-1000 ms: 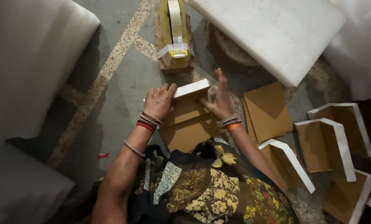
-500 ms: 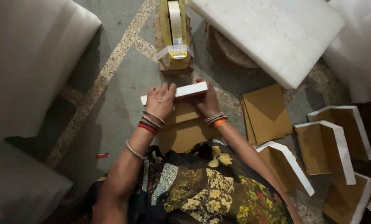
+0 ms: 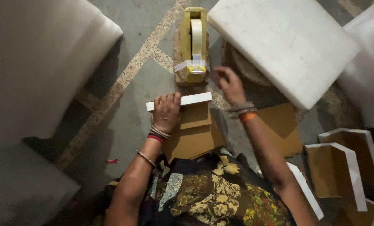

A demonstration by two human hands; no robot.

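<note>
My left hand (image 3: pixel 167 112) presses down on a folded cardboard piece (image 3: pixel 192 129) with a white upturned edge (image 3: pixel 195 99), lying on the floor in front of me. My right hand (image 3: pixel 228 84) is raised off the cardboard, fingers loosely curled and holding nothing, close to the front of a yellow tape dispenser (image 3: pixel 192 42). A strip of clear tape hangs at the dispenser's cutter. Both wrists wear bangles.
A white slab (image 3: pixel 287 46) rests on a round block beyond my right hand. Flat brown cardboard (image 3: pixel 283 125) and several folded white-edged boxes (image 3: pixel 341 167) lie at the right. Large white foam sheets (image 3: pixel 36 62) fill the left side.
My right hand has lifted off the cardboard's white edge and moved up toward the tape dispenser. My left hand stays pressing on the folded piece.
</note>
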